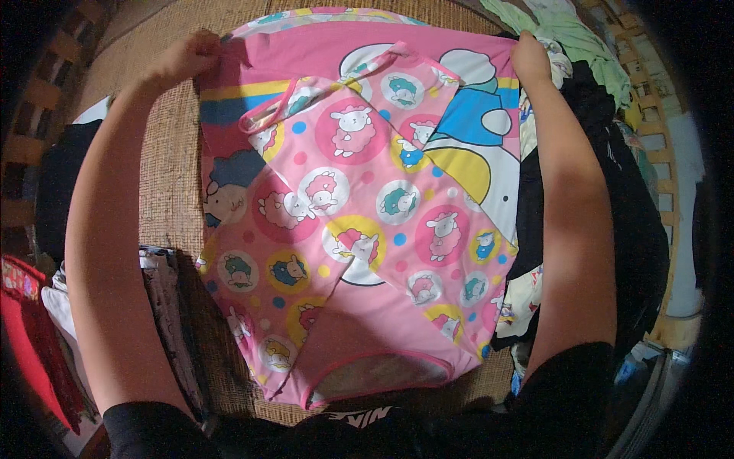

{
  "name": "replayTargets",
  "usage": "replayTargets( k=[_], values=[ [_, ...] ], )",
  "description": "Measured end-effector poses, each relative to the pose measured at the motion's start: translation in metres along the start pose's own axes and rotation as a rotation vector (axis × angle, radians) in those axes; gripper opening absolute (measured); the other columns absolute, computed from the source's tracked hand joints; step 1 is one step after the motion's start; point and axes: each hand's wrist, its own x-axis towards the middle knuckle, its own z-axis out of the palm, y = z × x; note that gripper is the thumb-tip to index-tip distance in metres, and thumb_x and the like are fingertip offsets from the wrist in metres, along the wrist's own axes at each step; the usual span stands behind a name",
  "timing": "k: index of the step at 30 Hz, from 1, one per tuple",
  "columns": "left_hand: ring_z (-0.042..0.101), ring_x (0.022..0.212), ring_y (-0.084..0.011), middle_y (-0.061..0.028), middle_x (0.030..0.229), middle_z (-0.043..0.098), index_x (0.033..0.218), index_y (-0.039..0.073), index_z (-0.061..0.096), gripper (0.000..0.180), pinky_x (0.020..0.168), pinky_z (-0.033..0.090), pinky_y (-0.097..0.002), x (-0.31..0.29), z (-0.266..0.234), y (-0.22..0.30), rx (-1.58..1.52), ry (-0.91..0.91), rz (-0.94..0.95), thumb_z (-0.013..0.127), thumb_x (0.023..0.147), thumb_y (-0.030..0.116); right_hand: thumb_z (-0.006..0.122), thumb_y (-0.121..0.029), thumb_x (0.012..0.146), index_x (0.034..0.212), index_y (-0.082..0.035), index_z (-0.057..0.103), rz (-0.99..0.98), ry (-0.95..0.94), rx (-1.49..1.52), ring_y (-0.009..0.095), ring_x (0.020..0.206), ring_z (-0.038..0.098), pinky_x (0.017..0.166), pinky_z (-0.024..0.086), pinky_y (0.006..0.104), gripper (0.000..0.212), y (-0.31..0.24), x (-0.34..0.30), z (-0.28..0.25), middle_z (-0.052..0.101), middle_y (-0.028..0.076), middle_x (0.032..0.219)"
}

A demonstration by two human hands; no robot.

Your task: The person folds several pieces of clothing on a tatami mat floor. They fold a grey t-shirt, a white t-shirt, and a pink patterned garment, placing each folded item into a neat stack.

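A pink children's shirt [359, 206] printed with cartoon lambs and dots lies spread before me on a woven mat [164, 176]. Its patterned sleeves are folded in and cross over the body, and a pink-edged cuff shows near the far left. The round neck opening faces me at the near end. At the far left corner my left hand [200, 53] is closed on the fabric. The far right corner is pinched by my right hand [531, 56], its fingers partly hidden by the cloth. Between them the far edge is stretched fairly straight.
Dark clothes [585, 206] lie heaped along the right, with light green cloth [573, 30] beyond. Folded garments [164, 306] and a red cloth [34, 329] sit on the left. Slatted wooden rails [664, 229] run along the sides.
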Motion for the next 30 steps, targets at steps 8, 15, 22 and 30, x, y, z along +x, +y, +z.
replayTargets(
  k=[8, 15, 22, 30],
  values=[
    [0.056, 0.068, -0.0191, -0.0075, 0.078, 0.059, 0.087, 0.007, 0.054, 0.023, 0.068, 0.046, -0.034, -0.008, -0.007, 0.007, 0.275, -0.079, -0.095, 0.056, 0.081, 0.029, 0.049, -0.019, 0.076, 0.089, 0.002, 0.05, -0.034, 0.092, 0.019, 0.042, 0.081, 0.056, 0.071, 0.045, 0.0486, 0.025, 0.0, -0.006, 0.01, 0.058, 0.028, 0.082],
    [0.056, 0.091, -0.0302, -0.011, 0.091, 0.059, 0.101, 0.01, 0.055, 0.026, 0.081, 0.042, -0.042, -0.012, -0.045, 0.022, 1.15, -0.195, 0.035, 0.047, 0.082, 0.027, 0.049, -0.024, 0.079, 0.092, -0.001, 0.048, -0.038, 0.177, 0.047, 0.043, 0.079, 0.057, 0.069, 0.046, 0.05, 0.027, 0.007, -0.013, 0.012, 0.059, 0.026, 0.08],
    [0.055, 0.092, -0.0331, -0.0155, 0.1, 0.056, 0.104, 0.014, 0.053, 0.022, 0.076, 0.045, -0.0409, -0.033, 0.004, 0.021, 0.924, 0.195, -0.261, 0.044, 0.085, 0.022, 0.047, -0.025, 0.08, 0.097, -0.001, 0.048, -0.004, 0.049, 0.095, 0.043, 0.081, 0.056, 0.07, 0.045, 0.0489, 0.03, 0.041, -0.003, 0.039, 0.058, 0.027, 0.085],
    [0.059, 0.081, -0.0343, -0.0172, 0.085, 0.061, 0.103, 0.01, 0.052, 0.028, 0.07, 0.046, -0.0413, -0.049, 0.026, 0.006, 0.572, 0.777, -0.249, 0.056, 0.078, 0.024, 0.055, -0.015, 0.075, 0.101, -0.003, 0.049, -0.118, 0.318, 0.395, 0.036, 0.087, 0.055, 0.074, 0.045, 0.041, 0.029, 0.009, -0.062, 0.009, 0.057, 0.021, 0.092]
  ],
)
